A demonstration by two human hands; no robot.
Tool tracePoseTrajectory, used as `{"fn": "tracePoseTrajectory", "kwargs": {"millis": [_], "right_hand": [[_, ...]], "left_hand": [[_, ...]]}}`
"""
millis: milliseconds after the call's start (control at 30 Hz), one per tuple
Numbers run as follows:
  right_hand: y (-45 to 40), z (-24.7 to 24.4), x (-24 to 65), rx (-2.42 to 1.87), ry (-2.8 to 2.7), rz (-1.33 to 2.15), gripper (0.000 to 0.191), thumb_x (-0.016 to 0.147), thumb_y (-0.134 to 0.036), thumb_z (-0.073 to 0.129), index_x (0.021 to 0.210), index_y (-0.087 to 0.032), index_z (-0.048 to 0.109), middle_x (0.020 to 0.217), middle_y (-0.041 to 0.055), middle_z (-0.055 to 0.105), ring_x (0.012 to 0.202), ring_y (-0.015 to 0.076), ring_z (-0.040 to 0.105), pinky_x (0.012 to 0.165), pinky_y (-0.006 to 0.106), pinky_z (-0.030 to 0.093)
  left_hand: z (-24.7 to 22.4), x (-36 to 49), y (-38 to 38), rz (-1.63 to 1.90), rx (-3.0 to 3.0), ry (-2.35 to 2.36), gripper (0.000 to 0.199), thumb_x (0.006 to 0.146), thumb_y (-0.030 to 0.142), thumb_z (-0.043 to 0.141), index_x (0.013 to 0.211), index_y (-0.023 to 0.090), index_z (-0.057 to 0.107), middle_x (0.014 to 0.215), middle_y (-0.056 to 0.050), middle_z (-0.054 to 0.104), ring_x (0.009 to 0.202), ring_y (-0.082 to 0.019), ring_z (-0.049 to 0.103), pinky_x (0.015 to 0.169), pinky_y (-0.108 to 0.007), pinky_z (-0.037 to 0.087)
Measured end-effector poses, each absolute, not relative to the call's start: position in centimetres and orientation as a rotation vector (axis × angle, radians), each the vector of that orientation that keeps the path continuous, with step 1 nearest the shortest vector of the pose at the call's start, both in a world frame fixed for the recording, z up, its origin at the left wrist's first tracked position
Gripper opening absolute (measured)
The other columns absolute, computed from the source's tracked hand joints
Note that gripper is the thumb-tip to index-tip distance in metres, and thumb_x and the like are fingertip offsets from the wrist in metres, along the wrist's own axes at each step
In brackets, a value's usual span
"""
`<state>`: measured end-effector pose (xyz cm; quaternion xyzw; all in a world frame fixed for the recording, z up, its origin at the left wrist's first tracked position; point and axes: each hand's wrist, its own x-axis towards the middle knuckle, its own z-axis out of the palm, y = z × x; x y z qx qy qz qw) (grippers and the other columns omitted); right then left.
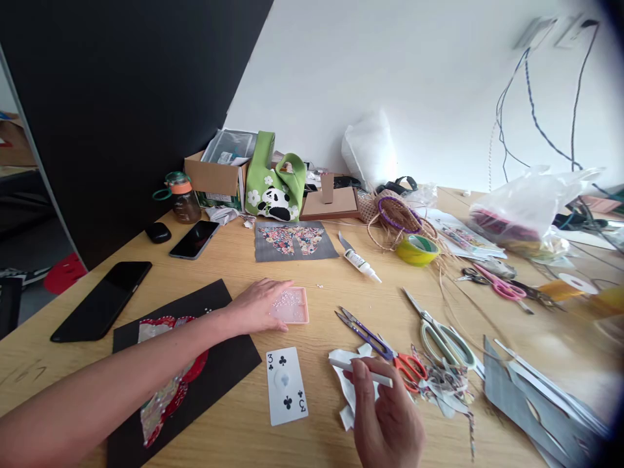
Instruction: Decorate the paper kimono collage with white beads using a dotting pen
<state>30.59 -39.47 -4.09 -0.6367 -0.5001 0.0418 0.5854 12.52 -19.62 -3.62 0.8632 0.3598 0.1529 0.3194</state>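
Observation:
My left hand [258,305] reaches across the black sheet [229,325] and grips the left side of a small pink tray [306,305], which holds tiny pale beads or rhinestones. On the black sheet, partly hidden by my forearm, lies a red-edged, sequin-covered shape [151,422]. A white pen-like stick [383,377] is pinched between the thumb and fingers of my right hand [385,409]; its tip points left over crumpled white paper [348,383]. Between the hands lies a three of clubs playing card [287,403] with a clear blob on it.
Purple-bladed snips [365,331], orange-handled scissors [412,370] and pale green scissors [439,335] lie right of centre. Beyond are a glue tube [359,261], a floral cut-out on grey fabric [292,239] and yellow tape [416,250]. Two phones [104,299] lie left.

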Motion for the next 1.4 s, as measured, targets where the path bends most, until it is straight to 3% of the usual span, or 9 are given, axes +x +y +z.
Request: {"fn": "tracePoseTrajectory", "kwargs": {"millis": [533, 633, 733, 800, 867, 1000, 1100, 1267, 1400], "right_hand": [[-39.2, -4.7, 30.9, -1.534, -1.124, 0.182, 0.027, 0.094, -0.044, 0.062, 0.085, -0.019, 0.066, 0.070, 0.0034, 0.072, 0.061, 0.0179, 0.071, 0.057, 0.026, 0.052], [-39.1, -3.9, 31.0, -1.563, -1.010, 0.213, 0.033, 0.092, -0.050, 0.063, 0.083, -0.019, 0.066, 0.066, 0.0032, 0.071, 0.061, 0.0186, 0.071, 0.055, 0.025, 0.051], [-39.0, -2.5, 31.4, -1.580, -0.858, 0.198, 0.039, 0.089, -0.056, 0.065, 0.079, -0.018, 0.066, 0.062, 0.0026, 0.069, 0.059, 0.0179, 0.068, 0.055, 0.026, 0.050], [-39.1, -1.7, 31.9, -1.564, -0.741, 0.198, 0.040, 0.088, -0.056, 0.065, 0.079, -0.017, 0.065, 0.063, 0.0021, 0.068, 0.061, 0.0171, 0.066, 0.060, 0.028, 0.050], [-39.3, -1.2, 32.6, -1.503, -0.661, 0.220, 0.038, 0.089, -0.054, 0.065, 0.080, -0.017, 0.065, 0.065, 0.0016, 0.067, 0.062, 0.0164, 0.064, 0.063, 0.029, 0.049], [-40.3, -1.3, 34.0, -1.496, -0.722, 0.286, 0.034, 0.089, -0.050, 0.066, 0.082, -0.017, 0.066, 0.067, 0.0017, 0.066, 0.063, 0.0158, 0.062, 0.063, 0.029, 0.047], [-40.7, -1.6, 34.5, -1.599, -0.896, 0.289, 0.033, 0.091, -0.048, 0.063, 0.080, -0.018, 0.066, 0.066, 0.0017, 0.067, 0.063, 0.0154, 0.063, 0.059, 0.026, 0.046], [-40.3, -2.1, 34.3, -1.784, -1.366, 0.225, 0.028, 0.095, -0.043, 0.056, 0.082, -0.020, 0.064, 0.066, 0.0013, 0.069, 0.056, 0.0152, 0.064, 0.052, 0.024, 0.044], [-40.1, -2.1, 34.2, -1.806, -1.598, 0.165, 0.027, 0.097, -0.038, 0.052, 0.078, -0.021, 0.060, 0.062, -0.0010, 0.066, 0.054, 0.0141, 0.062, 0.053, 0.023, 0.044]], "left_hand": [[-2.9, 11.1, -20.7, 0.472, 2.192, 0.927, 0.092, 0.051, 0.040, 0.094, 0.135, 0.026, 0.060, 0.145, -0.012, 0.057, 0.136, -0.038, 0.046, 0.116, -0.048, 0.030], [-1.5, 10.2, -21.2, 0.573, 2.159, 0.959, 0.077, 0.056, 0.040, 0.092, 0.127, 0.025, 0.065, 0.144, -0.012, 0.057, 0.137, -0.036, 0.045, 0.117, -0.046, 0.030], [0.7, 8.5, -22.9, 0.693, 2.095, 0.996, 0.035, 0.080, 0.042, 0.072, 0.110, 0.024, 0.070, 0.120, -0.009, 0.068, 0.119, -0.029, 0.059, 0.107, -0.042, 0.042], [2.0, 7.1, -24.3, 0.709, 2.033, 1.023, 0.024, 0.090, 0.044, 0.059, 0.093, 0.023, 0.071, 0.099, -0.006, 0.072, 0.097, -0.025, 0.066, 0.094, -0.039, 0.049], [2.8, 5.9, -25.8, 0.677, 1.868, 1.101, 0.027, 0.086, 0.049, 0.065, 0.082, 0.023, 0.071, 0.085, -0.004, 0.072, 0.082, -0.022, 0.066, 0.083, -0.034, 0.053], [2.7, 4.8, -29.0, 0.642, 1.280, 1.160, 0.035, 0.072, 0.056, 0.081, 0.077, 0.022, 0.075, 0.080, -0.004, 0.075, 0.082, -0.021, 0.069, 0.081, -0.028, 0.056], [1.9, 5.1, -31.2, 0.678, 0.925, 1.082, 0.041, 0.060, 0.055, 0.089, 0.077, 0.021, 0.077, 0.084, -0.005, 0.076, 0.084, -0.021, 0.071, 0.080, -0.026, 0.058], [1.0, 5.9, -34.1, 0.595, 1.070, 1.046, 0.042, 0.090, 0.060, 0.062, 0.101, 0.021, 0.076, 0.091, -0.006, 0.078, 0.091, -0.021, 0.073, 0.085, -0.029, 0.058], [0.9, 8.3, -35.9, 0.611, 1.657, 0.895, 0.028, 0.097, 0.039, 0.053, 0.112, 0.025, 0.071, 0.111, -0.005, 0.075, 0.104, -0.020, 0.070, 0.089, -0.029, 0.058]]}}
